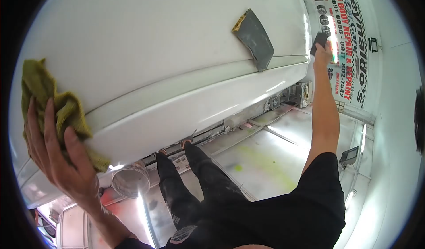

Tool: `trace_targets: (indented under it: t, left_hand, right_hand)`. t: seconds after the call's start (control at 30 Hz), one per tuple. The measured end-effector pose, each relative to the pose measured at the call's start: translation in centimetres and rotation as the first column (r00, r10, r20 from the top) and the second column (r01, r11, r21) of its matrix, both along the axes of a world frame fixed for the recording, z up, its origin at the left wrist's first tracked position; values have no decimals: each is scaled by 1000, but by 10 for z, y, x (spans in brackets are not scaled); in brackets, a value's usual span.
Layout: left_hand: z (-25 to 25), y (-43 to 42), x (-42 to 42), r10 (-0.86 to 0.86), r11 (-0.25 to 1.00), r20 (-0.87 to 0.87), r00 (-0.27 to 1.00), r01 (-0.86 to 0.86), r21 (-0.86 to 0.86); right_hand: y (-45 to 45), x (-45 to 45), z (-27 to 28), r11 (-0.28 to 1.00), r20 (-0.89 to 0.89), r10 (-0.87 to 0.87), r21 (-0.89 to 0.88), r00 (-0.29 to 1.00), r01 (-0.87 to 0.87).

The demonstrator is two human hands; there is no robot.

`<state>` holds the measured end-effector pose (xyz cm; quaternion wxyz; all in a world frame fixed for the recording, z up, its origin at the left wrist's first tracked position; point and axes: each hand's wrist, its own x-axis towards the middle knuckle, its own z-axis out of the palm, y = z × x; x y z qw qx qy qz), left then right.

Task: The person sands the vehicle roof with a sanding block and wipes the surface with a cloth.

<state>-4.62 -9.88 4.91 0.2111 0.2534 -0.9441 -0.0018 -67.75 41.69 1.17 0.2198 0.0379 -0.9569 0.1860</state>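
At the left, my left hand [66, 160] presses a rumpled olive-green cloth [66, 109] against a broad white car body panel [155, 36]. Its fingers lie long over the fabric, with the thumb apart and cloth bunched between. My right arm is stretched out to the upper right. Beyond the panel's edge, my right hand [324, 54] grips a dark rectangular block [319, 43]. On the panel between the hands rests a curved dark grey piece, like a sheet of sandpaper [256, 41], with a yellowish end and pale smears.
A white bucket [130, 181] stands below the panel near my legs [195, 174]. A floodlight [349, 155] is at the right. Behind my right hand hangs a printed auto body repair banner [349, 45]. Paint-marked floor [261, 160] shows below.
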Motion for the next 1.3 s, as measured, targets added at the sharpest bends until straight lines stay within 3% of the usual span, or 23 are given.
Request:
trace_targets:
  t: [0.13,0.23,0.4,0.5,0.6,0.63,0.7,0.77,0.8,0.83,0.9,0.97,1.03,1.1,1.23,1.3]
  left_hand:
    - [1,-3,0,-22,998,-7,1000,23,66]
    - [1,1,-2,-5,998,-13,1000,6,64]
    - [5,7,-6,27,998,32,999,-28,48]
    - [6,9,-6,47,998,36,998,-48,36]
    - [8,13,-9,74,997,54,996,-76,22]
    - [8,14,-8,86,996,65,994,-87,16]
    - [7,17,-8,118,992,39,992,-119,46]
    - [6,17,-8,141,988,34,989,-143,53]
    - [5,17,-9,142,986,12,990,-142,84]
    - [7,17,-9,152,985,23,988,-153,78]
    - [8,17,-11,162,983,42,986,-165,75]
    - [6,18,-10,172,982,42,984,-174,70]
    - [6,18,-11,183,981,66,981,-187,54]
    - [6,18,-10,181,982,65,981,-184,44]
    - [-1,14,-7,154,987,13,988,-155,33]
    - [-2,12,-6,126,992,-25,992,-125,33]
  right_hand:
    - [46,-30,-22,989,182,-5,148,983,-22]
    - [48,-71,-43,910,46,-17,415,999,-3]
    - [-11,-73,-35,855,-102,185,506,977,-109]
    - [-88,-14,-11,949,5,243,205,970,-239]
    - [-173,48,10,879,-81,451,217,889,-426]
    - [-215,84,23,876,-44,474,127,879,-466]
    - [-267,108,25,722,-177,690,229,702,-653]
    - [-321,150,29,725,-149,689,133,710,-676]
    - [-344,170,32,706,-206,708,216,675,-674]
    - [-365,201,44,754,-42,656,71,754,-653]
    - [-385,231,48,700,-17,695,246,719,-671]
    - [-407,281,54,689,-2,722,94,692,-718]
    - [-425,315,50,548,-164,830,55,534,-835]
    - [-444,352,54,557,-131,826,33,549,-830]
    - [-450,365,59,544,-35,839,73,543,-836]
    - [-442,364,73,523,81,852,-93,517,-847]
